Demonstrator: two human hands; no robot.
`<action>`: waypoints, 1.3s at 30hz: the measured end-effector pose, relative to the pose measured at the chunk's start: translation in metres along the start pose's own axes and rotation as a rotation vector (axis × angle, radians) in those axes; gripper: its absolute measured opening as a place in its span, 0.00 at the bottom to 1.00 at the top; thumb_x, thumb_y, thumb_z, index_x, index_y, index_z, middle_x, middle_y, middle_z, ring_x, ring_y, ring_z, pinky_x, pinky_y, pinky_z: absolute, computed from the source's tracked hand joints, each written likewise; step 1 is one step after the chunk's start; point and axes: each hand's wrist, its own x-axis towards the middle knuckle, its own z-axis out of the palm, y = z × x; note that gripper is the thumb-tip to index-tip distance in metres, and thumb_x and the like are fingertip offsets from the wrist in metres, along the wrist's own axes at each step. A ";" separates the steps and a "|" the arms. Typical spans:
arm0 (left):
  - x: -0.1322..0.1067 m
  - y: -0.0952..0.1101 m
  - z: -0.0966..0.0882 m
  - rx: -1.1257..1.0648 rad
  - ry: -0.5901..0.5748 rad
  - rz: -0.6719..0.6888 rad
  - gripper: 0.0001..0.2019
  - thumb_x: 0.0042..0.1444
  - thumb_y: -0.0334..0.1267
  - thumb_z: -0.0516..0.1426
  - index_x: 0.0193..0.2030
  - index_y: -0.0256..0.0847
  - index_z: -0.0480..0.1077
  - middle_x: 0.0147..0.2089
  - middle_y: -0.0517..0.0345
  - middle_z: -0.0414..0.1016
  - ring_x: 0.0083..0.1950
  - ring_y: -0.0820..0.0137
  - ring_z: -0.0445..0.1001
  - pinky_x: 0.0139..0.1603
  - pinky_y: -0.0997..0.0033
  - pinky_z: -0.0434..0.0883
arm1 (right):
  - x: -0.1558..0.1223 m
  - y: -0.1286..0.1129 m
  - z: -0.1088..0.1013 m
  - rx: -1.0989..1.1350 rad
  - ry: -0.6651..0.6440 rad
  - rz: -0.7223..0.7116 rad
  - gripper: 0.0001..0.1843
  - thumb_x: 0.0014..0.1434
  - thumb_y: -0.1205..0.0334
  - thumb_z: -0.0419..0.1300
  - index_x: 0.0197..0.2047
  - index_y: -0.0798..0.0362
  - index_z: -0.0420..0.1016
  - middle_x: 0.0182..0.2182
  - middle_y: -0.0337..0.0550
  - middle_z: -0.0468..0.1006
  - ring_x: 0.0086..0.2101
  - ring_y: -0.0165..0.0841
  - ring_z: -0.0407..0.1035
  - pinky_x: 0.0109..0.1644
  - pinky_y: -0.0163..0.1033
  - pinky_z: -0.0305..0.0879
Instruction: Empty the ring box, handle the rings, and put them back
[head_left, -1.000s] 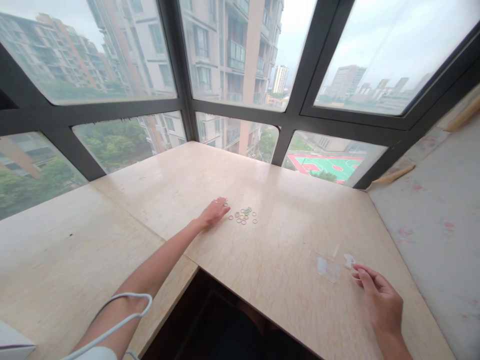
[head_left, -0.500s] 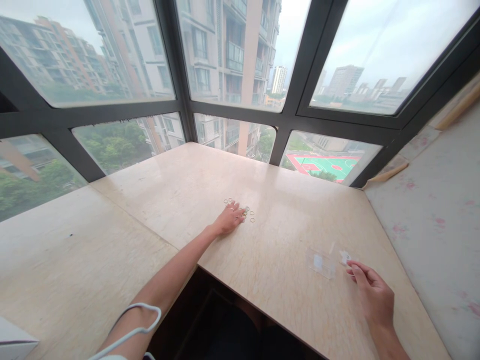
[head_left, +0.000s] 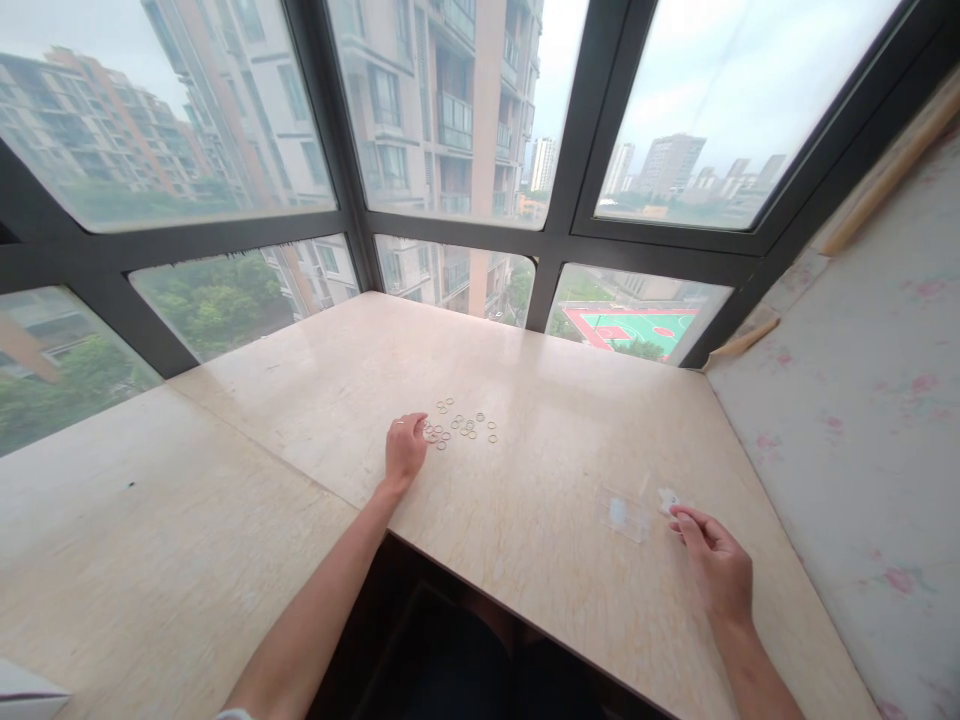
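Observation:
Several thin metal rings point(head_left: 470, 425) lie loosely scattered on the pale marbled counter. At their left edge is my left hand point(head_left: 405, 447), its fingers curled together and the tips beside the nearest rings; whether a ring is between them is hidden. Farther right, my right hand point(head_left: 716, 560) pinches with thumb and forefinger at a small whitish, partly clear piece point(head_left: 667, 499), whose kind I cannot make out. Just left of that piece rests a clear plastic box point(head_left: 634, 524) with a pale blue-white patch inside.
The counter point(head_left: 525, 530) ends in a front edge above a dark recess. Dark window frames point(head_left: 465, 228) border its back, and a flowered wall point(head_left: 862, 450) runs along the right. A white box corner point(head_left: 30, 692) shows at lower left.
My left hand has drawn back to the left from over the rings, its fingers now curled, and more rings show. My right hand keeps its pinch by the clear box. The view has shifted slightly.

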 end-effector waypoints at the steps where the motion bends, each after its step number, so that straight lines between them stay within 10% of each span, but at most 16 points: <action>1: -0.005 0.001 -0.003 -0.057 0.057 -0.091 0.12 0.61 0.33 0.50 0.44 0.36 0.74 0.44 0.48 0.77 0.48 0.59 0.71 0.52 0.58 0.67 | 0.000 0.000 0.000 -0.006 -0.003 0.003 0.27 0.45 0.43 0.59 0.40 0.56 0.78 0.38 0.50 0.79 0.41 0.46 0.73 0.51 0.47 0.64; 7: -0.029 0.020 -0.010 -0.423 0.059 -0.443 0.11 0.57 0.36 0.54 0.44 0.36 0.73 0.46 0.50 0.77 0.46 0.64 0.75 0.51 0.63 0.70 | 0.000 0.001 0.001 -0.001 0.006 -0.008 0.27 0.44 0.44 0.59 0.40 0.57 0.78 0.37 0.52 0.80 0.41 0.47 0.73 0.50 0.47 0.64; 14: -0.053 0.066 -0.014 -0.484 0.416 -0.476 0.11 0.55 0.34 0.53 0.44 0.37 0.71 0.47 0.49 0.75 0.49 0.64 0.73 0.49 0.64 0.71 | 0.001 0.002 0.001 0.024 0.023 -0.029 0.26 0.45 0.44 0.59 0.39 0.57 0.79 0.35 0.51 0.80 0.39 0.45 0.73 0.47 0.46 0.65; 22: -0.106 0.113 0.024 -0.529 -0.104 -0.382 0.11 0.55 0.39 0.54 0.41 0.39 0.73 0.42 0.52 0.77 0.43 0.64 0.75 0.46 0.64 0.71 | 0.001 0.002 0.004 0.133 0.050 -0.078 0.22 0.49 0.47 0.58 0.37 0.58 0.78 0.35 0.50 0.79 0.36 0.40 0.73 0.42 0.42 0.67; 29: -0.096 0.111 0.026 -0.364 -0.157 -0.388 0.10 0.54 0.37 0.53 0.41 0.41 0.73 0.42 0.55 0.78 0.42 0.63 0.76 0.46 0.62 0.70 | -0.001 0.004 0.005 0.197 0.117 -0.176 0.19 0.54 0.51 0.57 0.38 0.59 0.77 0.36 0.50 0.79 0.34 0.37 0.72 0.42 0.41 0.67; 39: -0.110 0.119 0.033 -0.117 -0.236 0.053 0.13 0.56 0.40 0.50 0.38 0.40 0.74 0.40 0.52 0.78 0.41 0.59 0.73 0.46 0.57 0.67 | 0.000 0.012 0.008 0.026 0.045 -0.356 0.12 0.56 0.58 0.54 0.36 0.55 0.77 0.37 0.48 0.79 0.39 0.38 0.73 0.47 0.43 0.68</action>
